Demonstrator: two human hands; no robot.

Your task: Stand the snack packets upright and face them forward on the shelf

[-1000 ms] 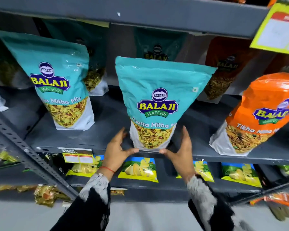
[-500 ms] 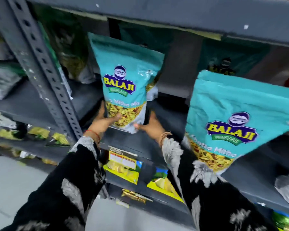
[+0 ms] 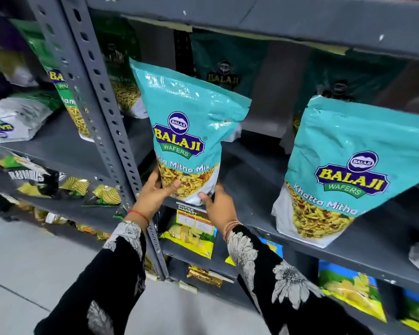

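Observation:
A teal Balaji Khatta Mitha Mix packet (image 3: 189,124) stands upright at the front edge of the grey shelf (image 3: 257,182), label facing me. My left hand (image 3: 156,189) grips its lower left corner, thumb across the clear window. My right hand (image 3: 219,204) holds its lower right corner. A second teal packet (image 3: 356,163) of the same mix stands upright to the right, facing forward, untouched. More teal packets (image 3: 224,73) stand dim at the back of the shelf.
A perforated grey upright post (image 3: 102,112) stands just left of the held packet. Green packets (image 3: 65,93) and a lying white packet (image 3: 15,122) fill the left bay. A shelf board (image 3: 276,18) runs overhead. Yellow chip packets (image 3: 191,235) sit on the lower shelf behind a price tag (image 3: 195,217).
My view and both hands shifted left, from the middle teal packet to the left one. Both hands now grip its bottom corners, and the packet has come forward and closer to me.

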